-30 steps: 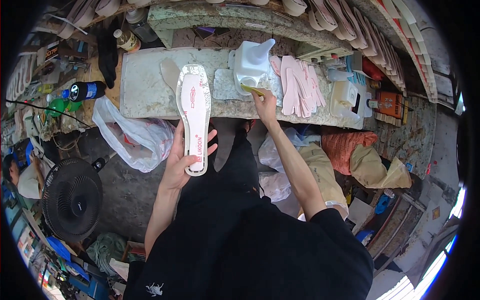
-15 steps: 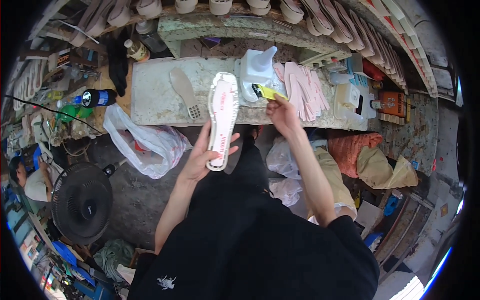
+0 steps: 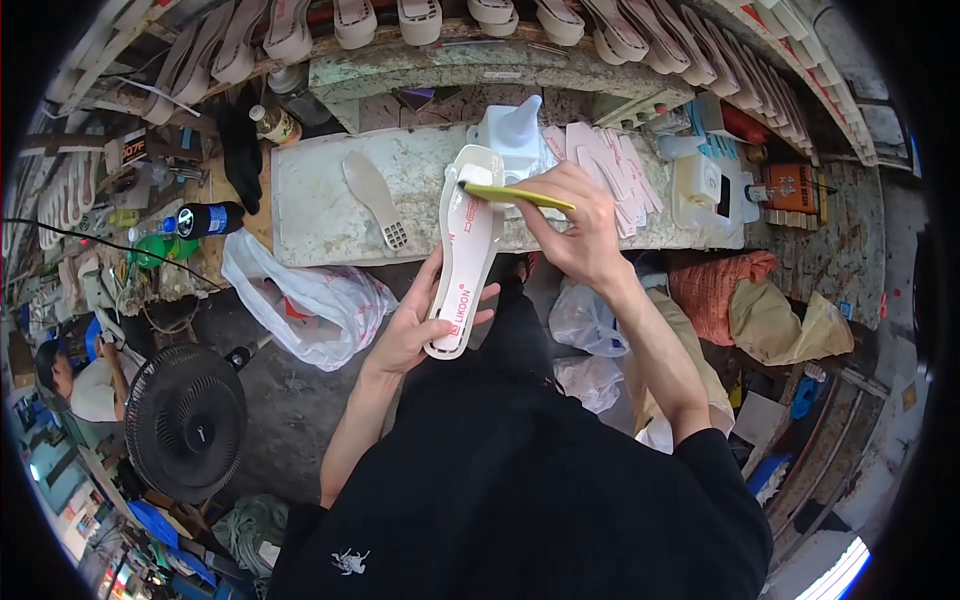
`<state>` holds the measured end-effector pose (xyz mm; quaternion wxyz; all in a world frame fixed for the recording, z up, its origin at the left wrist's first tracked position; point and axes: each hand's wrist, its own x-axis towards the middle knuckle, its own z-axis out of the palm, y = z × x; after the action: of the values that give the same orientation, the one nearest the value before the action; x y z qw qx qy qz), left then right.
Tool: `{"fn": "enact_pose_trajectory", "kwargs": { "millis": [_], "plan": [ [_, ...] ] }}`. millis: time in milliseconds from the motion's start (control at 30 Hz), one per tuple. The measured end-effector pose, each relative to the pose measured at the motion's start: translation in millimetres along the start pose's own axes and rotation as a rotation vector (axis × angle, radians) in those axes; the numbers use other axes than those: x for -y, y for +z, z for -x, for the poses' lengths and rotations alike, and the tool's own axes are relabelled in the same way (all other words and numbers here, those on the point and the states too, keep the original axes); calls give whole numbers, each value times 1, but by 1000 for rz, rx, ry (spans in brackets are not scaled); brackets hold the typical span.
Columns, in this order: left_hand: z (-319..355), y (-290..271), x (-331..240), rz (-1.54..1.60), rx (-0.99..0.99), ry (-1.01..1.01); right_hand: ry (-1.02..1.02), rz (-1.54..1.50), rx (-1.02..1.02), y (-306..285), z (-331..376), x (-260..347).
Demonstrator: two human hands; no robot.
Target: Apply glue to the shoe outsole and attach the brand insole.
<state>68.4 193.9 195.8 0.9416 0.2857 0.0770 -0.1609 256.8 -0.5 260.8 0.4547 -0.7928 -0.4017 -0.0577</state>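
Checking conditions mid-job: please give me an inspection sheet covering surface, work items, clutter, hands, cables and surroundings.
Surface: bench, worn and stained.
Work items: lined sole, held at a tilt; brush over its upper part, contact unclear.
Clutter: loose sole, white container and pink insoles, overlapping, on the bench.
Hands: left hand grips the lined sole near its lower end; right hand holds the brush.
Cables: thin black cable, far left.
Surroundings: fan and another person left; plastic bag beside the bench's near edge.
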Motion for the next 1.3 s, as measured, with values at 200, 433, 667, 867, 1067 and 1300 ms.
{"fn": "enact_pose_trajectory", "kwargs": {
  "millis": [200,433,667,867,1067,1300],
  "plan": [
    [1,8,-10,5,-17,-6,-237,249,50,-2,9,7],
    [-12,6,-22,61,-24,110,-364,19,178,7,56,60],
    [-9,2,-20,14,33,55,448,-219,-159,-9,20,22],
    [-7,10,-13,17,97,39,490,-273,-524,-27,-3,-9],
    [-8,16,-12,53,69,40,240,192,-384,-36,-3,-2],
    [-29,48,-15,80,-82,134,-276,249,-16,-18,17,44]
  ]
}}
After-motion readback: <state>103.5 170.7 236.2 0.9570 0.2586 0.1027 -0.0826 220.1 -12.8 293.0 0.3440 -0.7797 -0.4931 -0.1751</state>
